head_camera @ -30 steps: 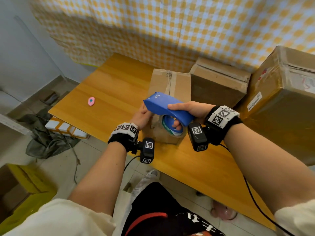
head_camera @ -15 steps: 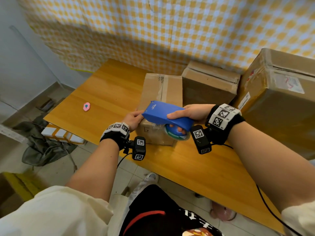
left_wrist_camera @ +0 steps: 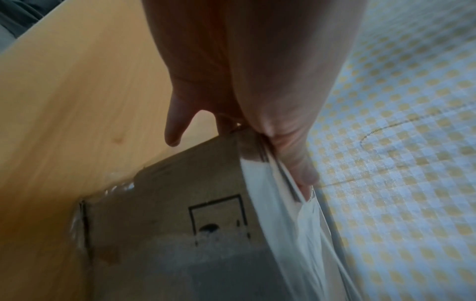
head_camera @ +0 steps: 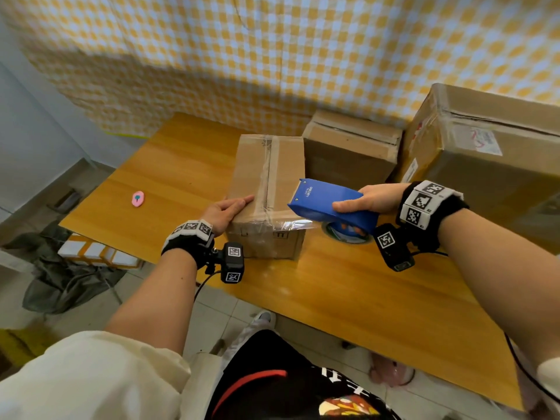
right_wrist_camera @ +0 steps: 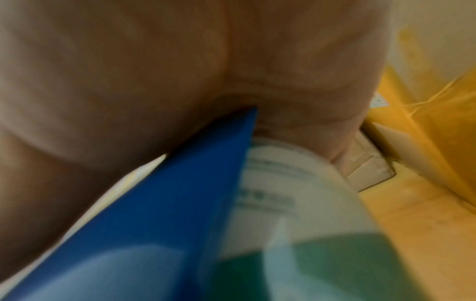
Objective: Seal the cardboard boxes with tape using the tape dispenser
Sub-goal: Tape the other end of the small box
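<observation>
A small cardboard box point(head_camera: 266, 177) stands on the wooden table point(head_camera: 181, 165), with tape along its top seam. My left hand point(head_camera: 225, 212) rests flat on its near left top corner, fingers straight; the left wrist view shows the box's near face point(left_wrist_camera: 167, 224) under the palm. My right hand point(head_camera: 369, 201) grips the blue tape dispenser point(head_camera: 330, 204), held just right of the box at top height. A strip of clear tape point(head_camera: 291, 224) runs from the box's near top edge to the dispenser. The tape roll point(right_wrist_camera: 296, 193) sits under the blue body point(right_wrist_camera: 167, 224).
A medium cardboard box point(head_camera: 348, 147) stands right behind the small one, and a large box point(head_camera: 485, 165) fills the right. A small pink object point(head_camera: 138, 198) lies on the table's left part. A checked curtain hangs behind. Grey cloth and packs lie on the floor at left.
The right hand has carried the dispenser from over the box's near end to its right, drawing tape across the near top edge. The left hand has shifted from the box's side onto its top corner.
</observation>
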